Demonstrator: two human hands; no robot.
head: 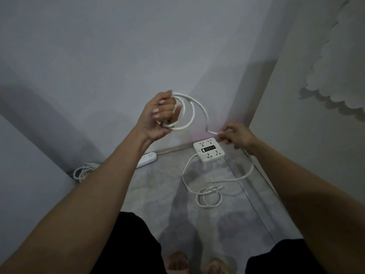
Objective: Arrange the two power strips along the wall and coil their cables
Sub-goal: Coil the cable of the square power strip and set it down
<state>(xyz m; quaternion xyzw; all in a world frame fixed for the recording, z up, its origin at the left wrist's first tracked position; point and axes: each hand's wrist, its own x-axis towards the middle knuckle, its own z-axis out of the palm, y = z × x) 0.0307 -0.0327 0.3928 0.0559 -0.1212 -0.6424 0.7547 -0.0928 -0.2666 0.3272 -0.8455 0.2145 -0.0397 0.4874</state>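
Observation:
My left hand (158, 115) is raised in front of the wall and grips a coil of white cable (189, 113) with several loops. From the coil the cable runs down to my right hand (236, 136), which pinches it just above the square white power strip (209, 152). That strip lies on the floor in the corner by the wall. Its cable (209, 194) trails over the floor in loose loops. A long white power strip (147, 158) lies by the wall at the left, partly behind my left forearm, with a bundled cable (84, 171) beside it.
The grey marbled floor (158, 194) meets a plain wall (118, 56) ahead and another wall (296, 95) on the right. A scalloped white decoration (335, 76) hangs on the right wall. My feet (193, 264) show at the bottom.

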